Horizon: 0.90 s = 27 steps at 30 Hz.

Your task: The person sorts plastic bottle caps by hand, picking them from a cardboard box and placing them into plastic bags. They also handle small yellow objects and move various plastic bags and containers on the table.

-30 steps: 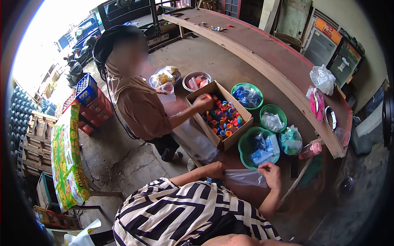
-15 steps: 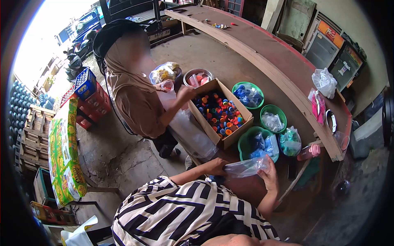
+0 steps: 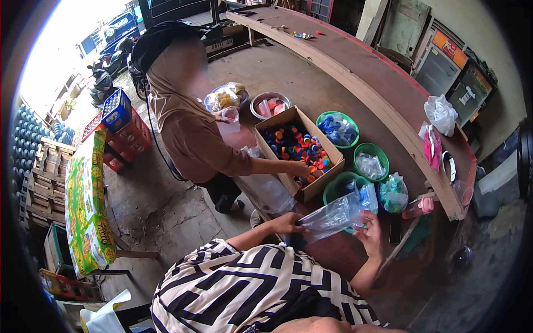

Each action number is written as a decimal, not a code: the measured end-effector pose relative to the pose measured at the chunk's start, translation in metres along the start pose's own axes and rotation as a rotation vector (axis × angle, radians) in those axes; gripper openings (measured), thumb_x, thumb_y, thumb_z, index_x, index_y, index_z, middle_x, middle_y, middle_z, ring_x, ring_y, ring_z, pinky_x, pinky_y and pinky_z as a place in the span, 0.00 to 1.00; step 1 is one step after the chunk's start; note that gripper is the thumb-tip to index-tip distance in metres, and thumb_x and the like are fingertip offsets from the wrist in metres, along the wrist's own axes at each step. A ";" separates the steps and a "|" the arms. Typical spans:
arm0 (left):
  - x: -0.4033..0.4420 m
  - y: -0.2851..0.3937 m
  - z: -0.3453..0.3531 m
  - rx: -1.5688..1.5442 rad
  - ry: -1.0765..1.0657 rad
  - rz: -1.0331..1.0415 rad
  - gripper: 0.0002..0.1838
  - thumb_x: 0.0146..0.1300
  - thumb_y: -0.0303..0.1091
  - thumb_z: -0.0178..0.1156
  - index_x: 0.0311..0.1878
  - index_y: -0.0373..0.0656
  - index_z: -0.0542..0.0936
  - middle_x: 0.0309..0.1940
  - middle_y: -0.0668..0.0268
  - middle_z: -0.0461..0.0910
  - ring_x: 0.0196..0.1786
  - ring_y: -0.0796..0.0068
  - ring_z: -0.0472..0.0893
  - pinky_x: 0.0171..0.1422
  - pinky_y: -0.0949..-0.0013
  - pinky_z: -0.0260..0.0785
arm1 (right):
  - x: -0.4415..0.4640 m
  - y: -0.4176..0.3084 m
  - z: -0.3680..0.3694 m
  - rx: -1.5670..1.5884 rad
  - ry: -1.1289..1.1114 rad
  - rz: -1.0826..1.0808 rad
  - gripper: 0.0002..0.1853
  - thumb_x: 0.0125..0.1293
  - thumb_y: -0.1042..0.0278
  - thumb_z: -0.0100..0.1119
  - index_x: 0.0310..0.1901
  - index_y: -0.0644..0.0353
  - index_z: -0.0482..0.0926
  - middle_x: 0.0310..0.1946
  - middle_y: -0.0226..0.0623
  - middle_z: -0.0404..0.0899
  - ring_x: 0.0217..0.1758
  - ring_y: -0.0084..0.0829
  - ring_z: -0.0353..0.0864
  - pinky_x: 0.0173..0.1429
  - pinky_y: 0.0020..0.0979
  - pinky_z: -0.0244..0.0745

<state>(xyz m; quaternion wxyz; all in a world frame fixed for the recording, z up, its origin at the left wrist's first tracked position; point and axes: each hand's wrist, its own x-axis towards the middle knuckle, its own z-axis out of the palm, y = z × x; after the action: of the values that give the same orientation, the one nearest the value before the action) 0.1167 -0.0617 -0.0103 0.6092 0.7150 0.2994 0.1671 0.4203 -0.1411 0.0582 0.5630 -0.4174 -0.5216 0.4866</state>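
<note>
A clear plastic bag (image 3: 332, 217) is stretched between my two hands. My left hand (image 3: 288, 223) grips its left end, with the fingers closed. At the bag's right edge, my right hand (image 3: 368, 234) pinches the plastic with bent fingers. Just beyond the bag, a green scalloped basin (image 3: 332, 191) holds bluish plastic bags. The open cardboard box (image 3: 323, 180) behind it contains several red, blue and orange bottle caps (image 3: 294, 145). Another person's hand (image 3: 300, 168) reaches into the box near its front right corner.
A co-worker (image 3: 194, 139) stands at the left of the table. Green baskets (image 3: 371, 147) of bagged items, a metal bowl (image 3: 270, 95) and a pink bottle (image 3: 424, 205) stand around the box. A long wooden beam (image 3: 355, 83) edges the raised red surface behind.
The clear bag has been raised and spread wider between my hands. The co-worker's hand has moved from the box's far left side to its near right part.
</note>
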 end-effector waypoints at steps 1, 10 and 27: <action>-0.001 -0.001 0.000 0.002 -0.001 0.000 0.24 0.59 0.46 0.65 0.47 0.33 0.79 0.35 0.54 0.82 0.38 0.65 0.80 0.46 0.63 0.70 | 0.000 -0.003 0.004 -0.164 -0.017 0.040 0.24 0.57 0.68 0.70 0.53 0.60 0.70 0.58 0.38 0.64 0.57 0.30 0.73 0.45 0.28 0.78; -0.006 0.013 -0.012 0.016 0.037 -0.028 0.23 0.57 0.48 0.68 0.43 0.35 0.81 0.31 0.61 0.82 0.36 0.73 0.79 0.44 0.66 0.70 | 0.007 -0.015 -0.010 -0.401 0.110 -0.093 0.04 0.61 0.77 0.63 0.34 0.62 0.76 0.42 0.33 0.72 0.44 0.24 0.74 0.46 0.26 0.74; 0.017 0.015 0.006 0.009 -0.170 0.112 0.27 0.55 0.44 0.71 0.51 0.34 0.77 0.40 0.57 0.83 0.44 0.71 0.81 0.48 0.66 0.73 | 0.017 0.027 0.043 0.312 0.228 0.207 0.20 0.73 0.57 0.48 0.53 0.67 0.73 0.50 0.48 0.79 0.50 0.47 0.81 0.53 0.41 0.78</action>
<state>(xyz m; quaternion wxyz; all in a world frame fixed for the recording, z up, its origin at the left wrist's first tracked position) 0.1366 -0.0562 0.0009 0.6189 0.7450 0.2069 0.1384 0.3742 -0.1213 0.0391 0.6231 -0.4289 -0.3271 0.5664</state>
